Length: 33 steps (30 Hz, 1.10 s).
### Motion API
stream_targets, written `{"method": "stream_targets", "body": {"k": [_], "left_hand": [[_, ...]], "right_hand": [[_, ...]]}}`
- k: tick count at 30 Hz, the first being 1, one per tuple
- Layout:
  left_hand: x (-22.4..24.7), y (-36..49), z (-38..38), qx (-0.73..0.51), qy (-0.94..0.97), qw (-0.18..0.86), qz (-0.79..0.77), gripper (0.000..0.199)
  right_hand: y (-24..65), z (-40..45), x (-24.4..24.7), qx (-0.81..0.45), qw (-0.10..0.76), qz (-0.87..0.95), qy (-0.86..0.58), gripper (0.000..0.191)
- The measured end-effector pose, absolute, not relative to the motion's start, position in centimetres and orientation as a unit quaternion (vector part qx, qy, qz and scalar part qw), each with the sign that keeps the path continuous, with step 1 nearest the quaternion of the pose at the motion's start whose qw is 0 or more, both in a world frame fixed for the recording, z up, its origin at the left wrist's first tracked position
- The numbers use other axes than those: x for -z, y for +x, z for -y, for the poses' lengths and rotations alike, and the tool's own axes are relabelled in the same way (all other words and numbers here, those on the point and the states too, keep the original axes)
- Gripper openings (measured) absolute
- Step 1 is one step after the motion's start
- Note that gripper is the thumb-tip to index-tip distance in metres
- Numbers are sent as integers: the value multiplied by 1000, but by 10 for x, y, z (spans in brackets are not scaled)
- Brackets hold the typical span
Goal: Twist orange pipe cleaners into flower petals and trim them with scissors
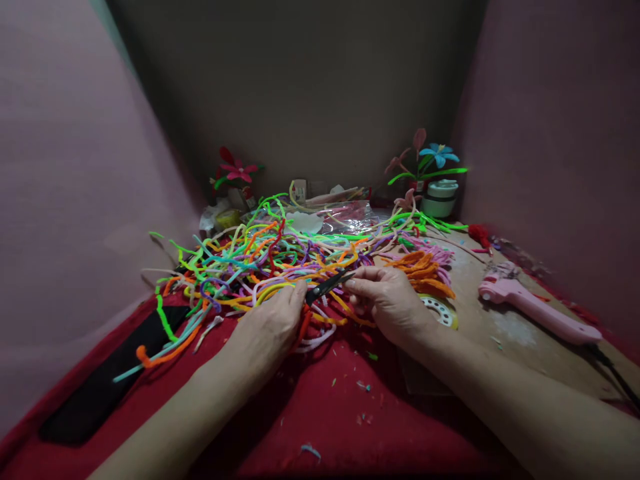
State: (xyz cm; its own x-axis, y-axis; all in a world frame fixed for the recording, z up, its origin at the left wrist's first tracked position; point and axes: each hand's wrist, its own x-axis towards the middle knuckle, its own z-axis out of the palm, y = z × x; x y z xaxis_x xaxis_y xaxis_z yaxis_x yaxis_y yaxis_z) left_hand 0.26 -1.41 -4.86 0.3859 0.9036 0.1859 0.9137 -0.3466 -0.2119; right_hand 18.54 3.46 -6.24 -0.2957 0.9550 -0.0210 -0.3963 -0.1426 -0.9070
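My left hand [274,321] is closed round the red handles of a pair of scissors [325,288], whose dark blades point right and up. Close to the blade tips, my right hand [383,293] has its thumb and fingertips pinched together; what lies between them is too small to make out. Behind and below both hands spreads a tangled heap of coloured fuzzy stems [230,260]. Orange fuzzy petal shapes [423,270] lie just past my right hand, with a white and yellow round spool [440,311] partly behind my right wrist.
A pink glue gun [540,307] rests on a brown board [480,340] at the right. On the left lies a black flat case [100,393]. Fuzzy flowers [439,155] and a lidded jar [440,198] stand at the back. Scraps dot the red cloth [340,427].
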Motion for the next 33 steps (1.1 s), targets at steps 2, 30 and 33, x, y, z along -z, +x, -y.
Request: {"method": "stream_targets", "body": {"k": [2, 30, 33], "left_hand": [[50, 1, 13, 21, -821, 137, 553, 43], [56, -2, 11, 70, -825, 190, 527, 49], [56, -2, 11, 67, -827, 190, 524, 49]], "right_hand": [[186, -35, 62, -690, 490, 421, -327, 11], [187, -34, 61, -657, 517, 442, -326, 10], [187, -34, 61, -658, 514, 445, -325, 11]]}}
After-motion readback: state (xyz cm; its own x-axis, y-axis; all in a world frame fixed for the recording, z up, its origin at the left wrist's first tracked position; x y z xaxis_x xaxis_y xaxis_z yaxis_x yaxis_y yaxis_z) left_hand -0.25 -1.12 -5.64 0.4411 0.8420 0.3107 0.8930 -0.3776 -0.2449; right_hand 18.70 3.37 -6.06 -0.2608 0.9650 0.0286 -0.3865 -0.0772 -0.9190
